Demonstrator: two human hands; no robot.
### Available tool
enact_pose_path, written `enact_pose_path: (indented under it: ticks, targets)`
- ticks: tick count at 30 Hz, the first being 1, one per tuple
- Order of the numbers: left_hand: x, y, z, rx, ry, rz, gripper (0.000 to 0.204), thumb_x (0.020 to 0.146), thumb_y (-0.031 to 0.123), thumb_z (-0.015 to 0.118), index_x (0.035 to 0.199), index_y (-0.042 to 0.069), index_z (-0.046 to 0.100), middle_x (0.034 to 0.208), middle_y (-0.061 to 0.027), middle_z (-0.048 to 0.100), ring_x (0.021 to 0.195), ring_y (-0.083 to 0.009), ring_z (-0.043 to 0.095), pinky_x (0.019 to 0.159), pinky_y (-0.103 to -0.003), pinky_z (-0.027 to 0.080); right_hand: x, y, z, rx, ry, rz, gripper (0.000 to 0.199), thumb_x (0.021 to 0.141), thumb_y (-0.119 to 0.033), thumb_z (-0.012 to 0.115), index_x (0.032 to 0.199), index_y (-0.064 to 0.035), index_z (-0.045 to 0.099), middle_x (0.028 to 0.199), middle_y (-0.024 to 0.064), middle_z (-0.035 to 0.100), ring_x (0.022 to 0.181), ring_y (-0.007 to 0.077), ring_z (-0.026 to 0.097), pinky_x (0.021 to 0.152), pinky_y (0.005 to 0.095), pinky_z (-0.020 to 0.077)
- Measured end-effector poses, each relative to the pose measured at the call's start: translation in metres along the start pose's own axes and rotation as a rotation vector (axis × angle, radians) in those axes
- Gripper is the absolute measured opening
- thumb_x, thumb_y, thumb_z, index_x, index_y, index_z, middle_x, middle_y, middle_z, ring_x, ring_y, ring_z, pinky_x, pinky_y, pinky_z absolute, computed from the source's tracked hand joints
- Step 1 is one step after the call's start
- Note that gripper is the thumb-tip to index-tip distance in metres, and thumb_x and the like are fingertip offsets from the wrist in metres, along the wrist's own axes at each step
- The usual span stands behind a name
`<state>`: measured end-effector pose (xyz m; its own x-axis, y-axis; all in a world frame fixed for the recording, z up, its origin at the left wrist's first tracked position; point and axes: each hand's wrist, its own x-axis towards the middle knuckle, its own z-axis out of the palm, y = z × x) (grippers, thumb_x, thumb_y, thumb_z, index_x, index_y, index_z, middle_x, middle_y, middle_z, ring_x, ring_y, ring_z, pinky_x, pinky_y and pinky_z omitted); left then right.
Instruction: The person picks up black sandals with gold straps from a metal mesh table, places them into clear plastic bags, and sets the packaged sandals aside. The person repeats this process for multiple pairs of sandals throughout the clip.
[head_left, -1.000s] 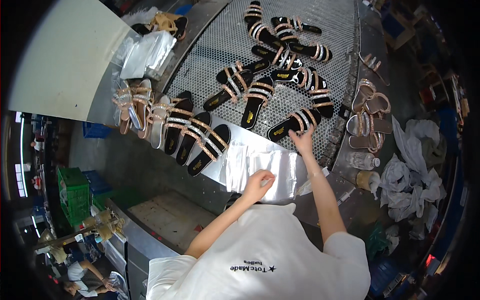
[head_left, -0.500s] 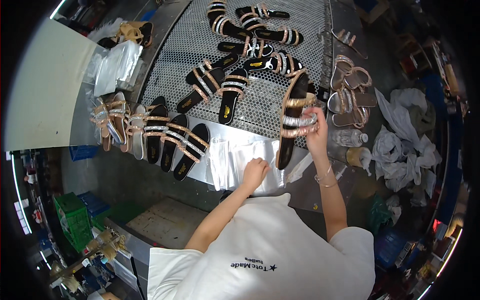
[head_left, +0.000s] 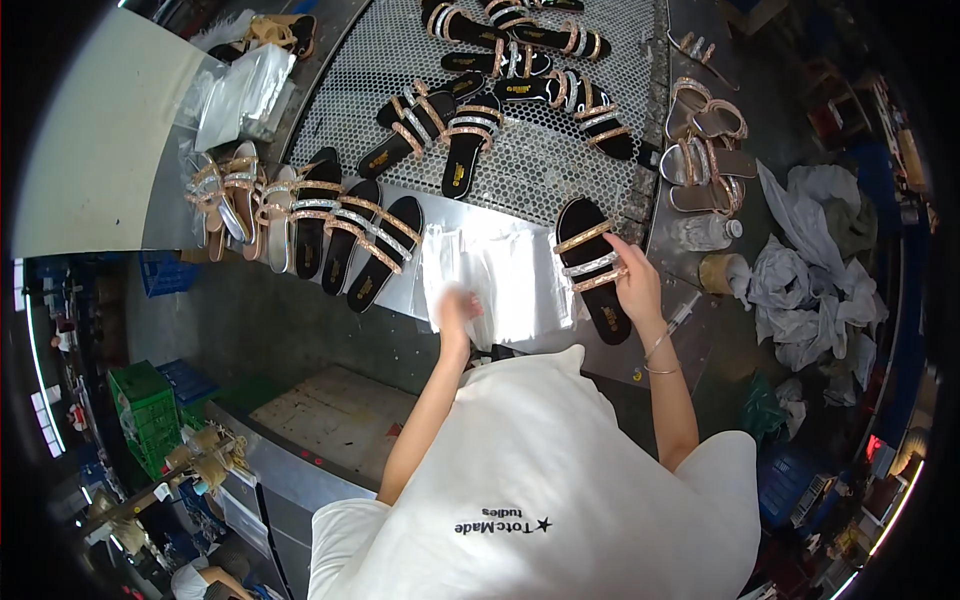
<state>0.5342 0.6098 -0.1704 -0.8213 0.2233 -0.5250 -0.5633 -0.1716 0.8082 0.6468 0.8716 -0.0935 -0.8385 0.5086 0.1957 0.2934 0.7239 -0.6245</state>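
1. Head view: the right hand (head_left: 640,287) has its fingers bent around the strap ends of a black sandal (head_left: 590,266), gripping it from the right; the thumb is hard to see.
2. That sandal lies just left of those fingers, toe and heel reaching past them, straps facing up.
3. Left hand (head_left: 458,308) is blurred; I cannot tell how far its fingers are open or whether they touch the clear bags (head_left: 525,280) beneath and right of them.
4. Left of these fingers, more sandals (head_left: 385,255) stand in a row.
5. Beyond both hands' fingers lies the mesh (head_left: 545,185).
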Motion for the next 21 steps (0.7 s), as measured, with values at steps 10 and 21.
enact_pose_path:
  ticks: [10, 21]
  targets:
    - [-0.020, 0.022, -0.014, 0.322, -0.052, 0.194, 0.018, 0.089, 0.019, 0.057, 0.083, 0.002, 0.059, 0.071, -0.0022, 0.060, 0.060, -0.0067, 0.051, 0.058, -0.020, 0.041, -0.047, 0.022, 0.036, -0.135, 0.160, 0.220, 0.033, 0.079, -0.003, 0.053, 0.112, -0.0031, 0.050, 0.094, 0.0136, 0.053, 0.090, 0.0304, 0.052, 0.080, 0.0393, 0.0423]
    - [-0.024, 0.029, -0.031, 0.289, -0.004, 0.006, 0.013, 0.082, 0.008, 0.061, 0.088, -0.004, 0.065, 0.079, -0.0060, 0.064, 0.067, -0.0112, 0.059, 0.060, -0.025, 0.048, -0.035, -0.104, 0.121, 0.695, -0.539, 0.167, 0.041, 0.069, -0.027, 0.079, 0.098, -0.0043, 0.061, 0.083, 0.0019, 0.060, 0.074, 0.0100, 0.051, 0.069, 0.0266, 0.0457]
